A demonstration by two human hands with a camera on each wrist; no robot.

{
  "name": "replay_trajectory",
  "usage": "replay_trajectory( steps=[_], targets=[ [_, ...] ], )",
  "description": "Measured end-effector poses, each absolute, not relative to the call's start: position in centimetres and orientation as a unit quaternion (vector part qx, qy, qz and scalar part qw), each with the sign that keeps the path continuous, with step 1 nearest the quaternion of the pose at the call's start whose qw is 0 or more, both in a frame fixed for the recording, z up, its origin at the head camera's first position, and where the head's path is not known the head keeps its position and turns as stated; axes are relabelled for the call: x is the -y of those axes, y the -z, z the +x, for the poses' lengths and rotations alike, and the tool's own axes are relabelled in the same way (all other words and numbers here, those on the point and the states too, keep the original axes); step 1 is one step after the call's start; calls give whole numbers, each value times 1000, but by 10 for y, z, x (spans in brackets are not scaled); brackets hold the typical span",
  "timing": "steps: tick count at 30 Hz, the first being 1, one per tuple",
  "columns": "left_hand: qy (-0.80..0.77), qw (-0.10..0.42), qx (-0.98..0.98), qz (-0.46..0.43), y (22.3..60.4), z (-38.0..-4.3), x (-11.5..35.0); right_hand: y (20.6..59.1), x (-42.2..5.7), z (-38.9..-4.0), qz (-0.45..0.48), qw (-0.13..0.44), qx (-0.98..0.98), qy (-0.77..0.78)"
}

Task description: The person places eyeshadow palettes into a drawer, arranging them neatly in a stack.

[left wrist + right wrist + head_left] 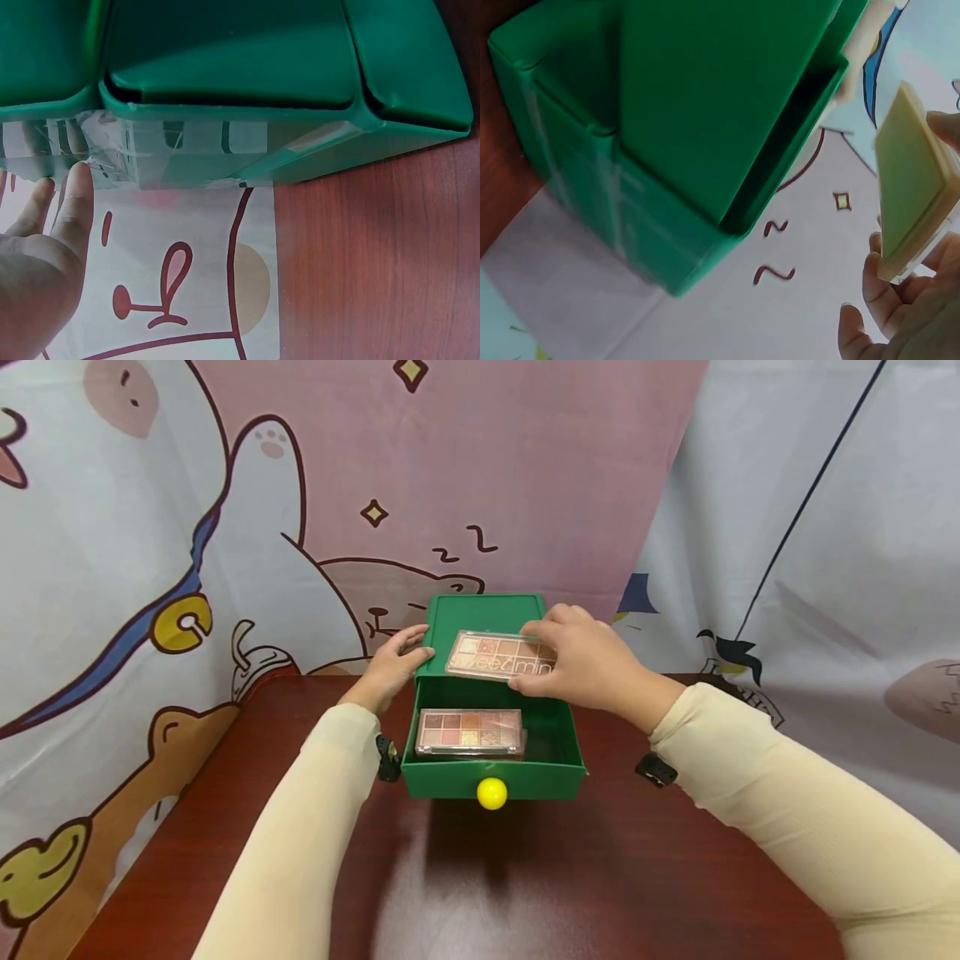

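Between thumb and fingers, my right hand (592, 656) pinches an eyeshadow palette (495, 657) with a clear, lettered lid, over the pulled-out top drawer (540, 783) of a green drawer box (487, 608). In the right wrist view the palette's pale underside (911, 169) shows beside the box. Inside the drawer, toward its left, lies another eyeshadow palette (470, 731), with a further case edge peeking out under it. My left hand (384, 670) rests its extended fingers against the box's left side; the left wrist view shows those fingertips (79, 180) at the taped wall.
A yellow ball knob (492, 793) juts from the drawer front. The box stands on a dark red-brown wooden table (675, 860). Close behind hangs a cloth backdrop (525, 468) with cartoon animals. Wrist cameras (657, 770) sit on both sleeves.
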State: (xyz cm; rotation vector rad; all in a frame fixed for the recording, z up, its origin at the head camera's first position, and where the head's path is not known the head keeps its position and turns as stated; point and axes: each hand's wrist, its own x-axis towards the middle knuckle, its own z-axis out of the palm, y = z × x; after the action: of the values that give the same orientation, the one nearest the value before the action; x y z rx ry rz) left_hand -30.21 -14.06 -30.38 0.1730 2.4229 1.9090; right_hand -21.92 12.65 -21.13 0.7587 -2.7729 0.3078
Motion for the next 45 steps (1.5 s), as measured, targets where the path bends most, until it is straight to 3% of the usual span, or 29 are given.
replay_trajectory(
  steps=[11,38,45],
  targets=[
    [-598,20,-798,74,303,-300,142,212,-95,-217,332,61,941,-14],
    [-620,40,-781,72,298,-299,142,199,-73,-221,322,-87,943,-1],
    [-611,28,-788,72,304,-302,143,194,-89,-220,308,-73,945,-87]
  ],
)
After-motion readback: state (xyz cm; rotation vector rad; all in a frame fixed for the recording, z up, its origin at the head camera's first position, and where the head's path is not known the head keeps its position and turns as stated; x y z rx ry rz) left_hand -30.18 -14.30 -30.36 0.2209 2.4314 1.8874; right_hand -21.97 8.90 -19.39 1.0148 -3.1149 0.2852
